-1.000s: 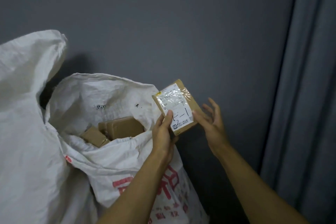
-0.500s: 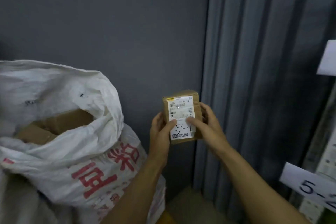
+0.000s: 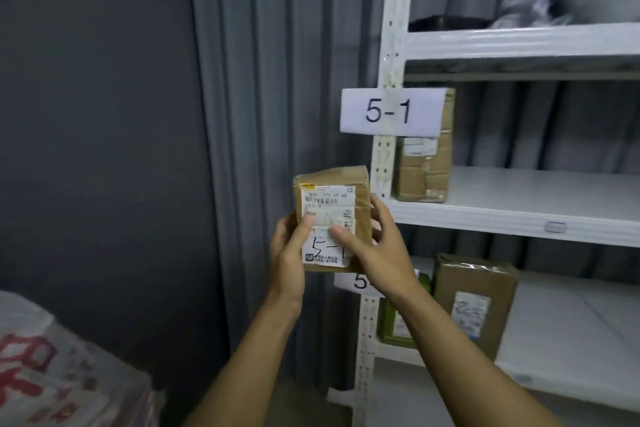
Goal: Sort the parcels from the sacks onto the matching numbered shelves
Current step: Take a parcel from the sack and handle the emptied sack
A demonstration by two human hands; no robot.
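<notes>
Gripping parcel (image 3: 330, 215) upright in left hand (image 3: 287, 253) and right hand (image 3: 374, 250), thumbs on its 5-1 label, at seven o'clock from sign (image 3: 391, 111); seemingly matched, needs placing on shelf (image 3: 519, 215) toward two o'clock.

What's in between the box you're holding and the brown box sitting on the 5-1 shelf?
In the head view, the white shelf post, the one with the holes, stands between the held parcel and the shelf box.
</notes>
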